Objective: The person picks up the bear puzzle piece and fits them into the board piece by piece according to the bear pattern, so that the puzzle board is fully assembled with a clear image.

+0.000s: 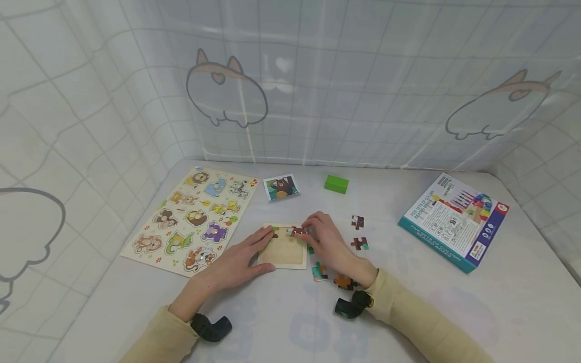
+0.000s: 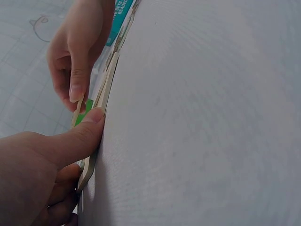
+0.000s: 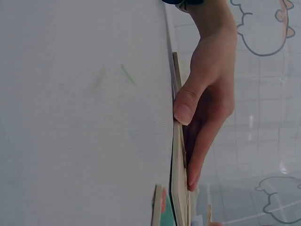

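A small wooden puzzle tray (image 1: 282, 252) lies flat on the table, with a picture piece (image 1: 275, 230) in its far left corner. My left hand (image 1: 238, 262) holds the tray at its left side, thumb on the near edge and fingers at the far corner; the left wrist view shows that thumb (image 2: 84, 136) on the rim. Over the tray's far right part, my right hand (image 1: 329, 244) pinches a brown and white puzzle piece (image 1: 295, 231) between thumb and fingers. That piece appears edge-on and tilted in the left wrist view. Several loose puzzle pieces (image 1: 319, 272) lie around the right hand, some partly hidden.
A picture card (image 1: 281, 187) with a bear and a green block (image 1: 336, 184) lie beyond the tray. On the left is an animal puzzle board (image 1: 215, 232). A teal and white box (image 1: 447, 222) lies on the right. A patterned curtain (image 1: 317, 101) borders the table's back.
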Tool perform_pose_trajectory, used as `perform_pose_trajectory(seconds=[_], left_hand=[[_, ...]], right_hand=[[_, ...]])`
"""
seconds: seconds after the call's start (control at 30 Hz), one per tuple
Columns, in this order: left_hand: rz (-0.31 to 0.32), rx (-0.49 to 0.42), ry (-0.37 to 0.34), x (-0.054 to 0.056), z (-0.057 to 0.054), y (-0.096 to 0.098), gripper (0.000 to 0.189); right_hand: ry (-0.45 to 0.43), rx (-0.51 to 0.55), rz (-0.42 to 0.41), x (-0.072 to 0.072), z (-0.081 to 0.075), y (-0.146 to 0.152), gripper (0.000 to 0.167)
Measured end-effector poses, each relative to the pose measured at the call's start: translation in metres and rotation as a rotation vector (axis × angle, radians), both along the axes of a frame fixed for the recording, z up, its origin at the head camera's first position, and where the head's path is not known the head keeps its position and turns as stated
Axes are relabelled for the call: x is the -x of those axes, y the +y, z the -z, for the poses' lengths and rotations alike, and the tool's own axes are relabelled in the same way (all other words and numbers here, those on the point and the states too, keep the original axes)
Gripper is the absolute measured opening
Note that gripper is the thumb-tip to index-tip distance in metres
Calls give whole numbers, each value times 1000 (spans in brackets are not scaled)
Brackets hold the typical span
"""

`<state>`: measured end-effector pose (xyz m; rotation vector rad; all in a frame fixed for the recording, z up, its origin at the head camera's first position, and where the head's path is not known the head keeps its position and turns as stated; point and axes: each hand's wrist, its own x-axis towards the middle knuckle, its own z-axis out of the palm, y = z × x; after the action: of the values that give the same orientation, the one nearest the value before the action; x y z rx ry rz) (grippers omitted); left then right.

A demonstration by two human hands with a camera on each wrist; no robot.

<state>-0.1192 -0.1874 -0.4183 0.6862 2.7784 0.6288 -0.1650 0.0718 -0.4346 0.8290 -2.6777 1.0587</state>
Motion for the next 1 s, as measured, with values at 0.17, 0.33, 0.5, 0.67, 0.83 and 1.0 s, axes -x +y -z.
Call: perform_pose_trajectory(seconds=[0.17, 0.33, 0.5, 0.67, 0.83, 1.0], left_hand=[[-10, -1, -1, 0, 0, 0, 81], [-14, -2, 3, -1, 1, 0, 81], [-15, -4, 1, -1, 2, 0, 81], [-14, 1, 10, -1, 2, 0, 81], [-16, 4, 13, -1, 2, 0, 82], [-11, 1, 16, -1, 1, 1, 81]], right_hand=[[12, 13, -18, 2, 0, -8, 20], [21, 16, -21, 2, 0, -15, 21], [39, 15, -39, 3, 1, -18, 21], [30, -2, -50, 5, 0, -20, 22], [34, -6, -47, 9, -3, -23, 22], [4, -21, -48, 10, -2, -24, 23]])
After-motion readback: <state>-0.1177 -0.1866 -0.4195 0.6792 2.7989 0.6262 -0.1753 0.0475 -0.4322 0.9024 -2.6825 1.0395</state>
